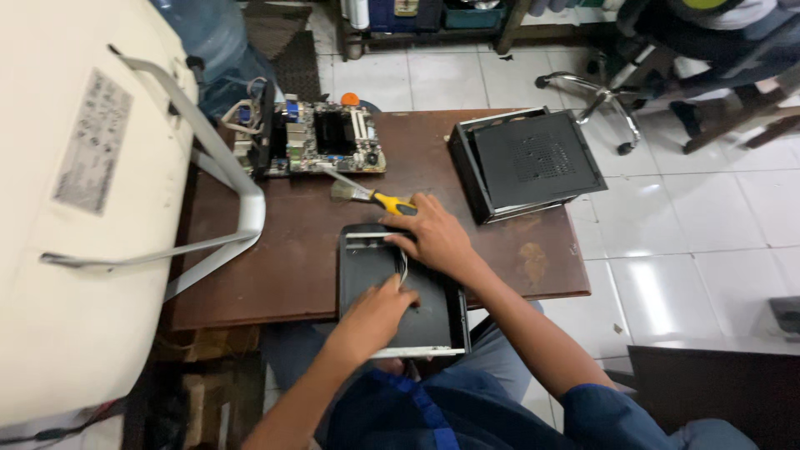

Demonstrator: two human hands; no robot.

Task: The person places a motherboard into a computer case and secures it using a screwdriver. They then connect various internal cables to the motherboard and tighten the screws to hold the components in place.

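A flat black case panel [365, 271] with metal edges lies at the near edge of the brown table [283, 267]. My left hand [377, 315] presses on its middle, fingers curled against a thin cable or clip. My right hand [433, 236] rests on the panel's upper right part, fingers spread over it. Just beyond my right hand lies a paintbrush with a yellow handle [377, 197]. A green circuit board [327, 138] sits at the far left of the table, and a black open computer case [527, 162] stands at the far right.
A large cream-coloured monitor back [75, 217] with a grey metal stand [227, 179] fills the left side. A blue water bottle [208, 37] stands behind the table. An office chair base [596, 96] and another person's legs are at the top right on white tiles.
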